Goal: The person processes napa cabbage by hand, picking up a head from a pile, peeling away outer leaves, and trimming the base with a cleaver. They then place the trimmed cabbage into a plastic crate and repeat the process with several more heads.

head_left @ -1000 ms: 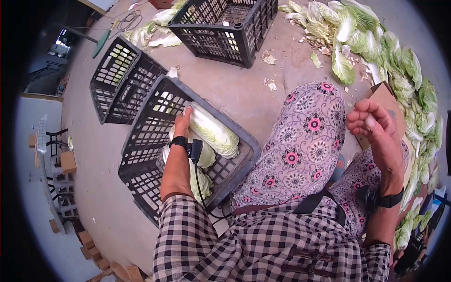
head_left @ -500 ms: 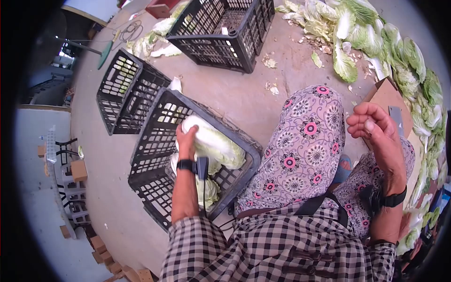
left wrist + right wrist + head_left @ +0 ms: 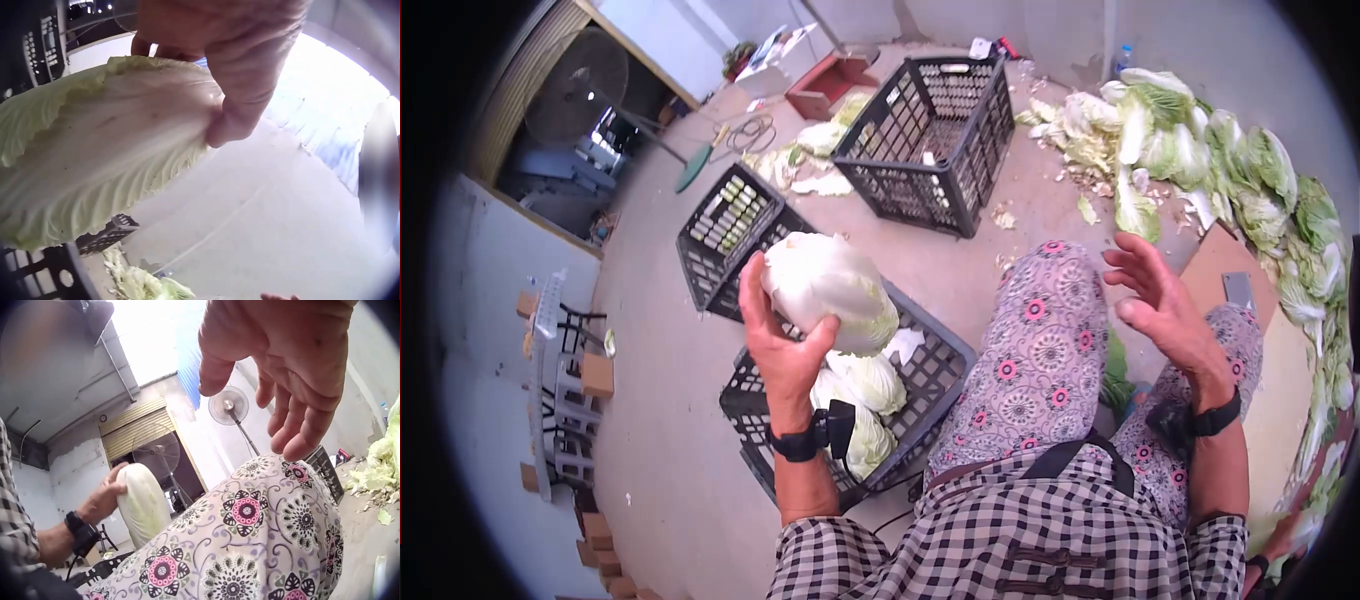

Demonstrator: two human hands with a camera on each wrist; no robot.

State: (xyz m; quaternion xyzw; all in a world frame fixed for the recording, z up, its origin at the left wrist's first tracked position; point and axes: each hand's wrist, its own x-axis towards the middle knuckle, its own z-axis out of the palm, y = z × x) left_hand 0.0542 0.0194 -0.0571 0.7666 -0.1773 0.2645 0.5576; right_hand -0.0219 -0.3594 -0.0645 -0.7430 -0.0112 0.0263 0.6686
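Observation:
My left hand (image 3: 785,345) grips a napa cabbage (image 3: 835,290) by its white base end, raised above the black plastic crate (image 3: 930,385). In the left wrist view the thumb presses against the base of the cabbage (image 3: 125,144), and the other fingers are mostly hidden behind it. More napa cabbages (image 3: 865,440) lie inside that crate below. My right hand (image 3: 1165,310) hovers over the knees with its fingers spread loosely and nothing in it; the right wrist view shows the same bent, relaxed fingers (image 3: 294,419).
A second black crate (image 3: 740,215) stands just beyond, and a third crate (image 3: 975,185) farther back. Loose cabbage leaves (image 3: 1190,140) are heaped along the right side. A knife-like flat metal blade (image 3: 1237,291) lies on cardboard (image 3: 1225,260) beside the right knee. A standing fan (image 3: 229,406) is at the back.
The left hand has lifted the napa cabbage up out of the crate. The right hand's fingers have loosened and spread. The head view has tilted upward.

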